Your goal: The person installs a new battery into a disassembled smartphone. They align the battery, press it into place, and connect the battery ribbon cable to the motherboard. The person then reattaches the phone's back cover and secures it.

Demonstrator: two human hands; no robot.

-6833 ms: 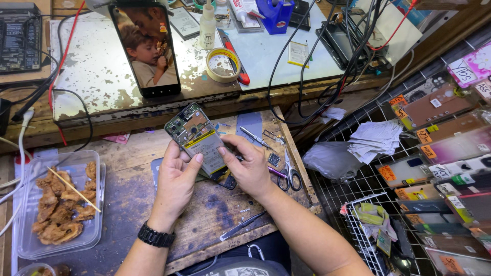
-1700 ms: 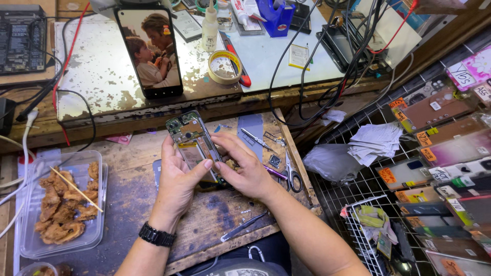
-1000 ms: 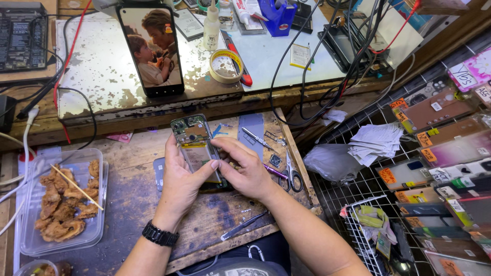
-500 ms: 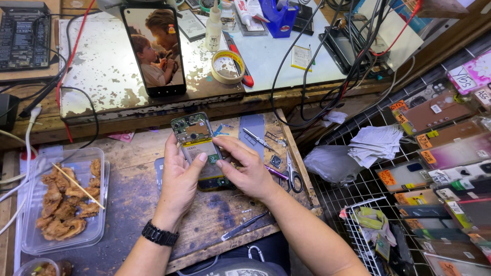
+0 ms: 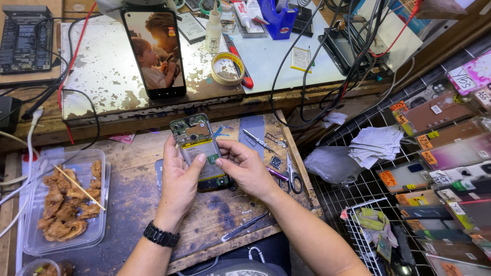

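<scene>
**Both hands on an opened phone**

Mid-frame, the left hand [image 5: 179, 179] and right hand [image 5: 245, 166] grip an opened phone [image 5: 198, 148], thumbs meeting on its battery. Scissors [image 5: 292, 176] lie right; a food tray [image 5: 66, 202] sits lower left.

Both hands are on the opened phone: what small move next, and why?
Probably press or pry gently at the battery with the right hand, since its fingertips and the left thumb already meet there, while the left hand steadies the opened phone above the wooden bench.
</scene>
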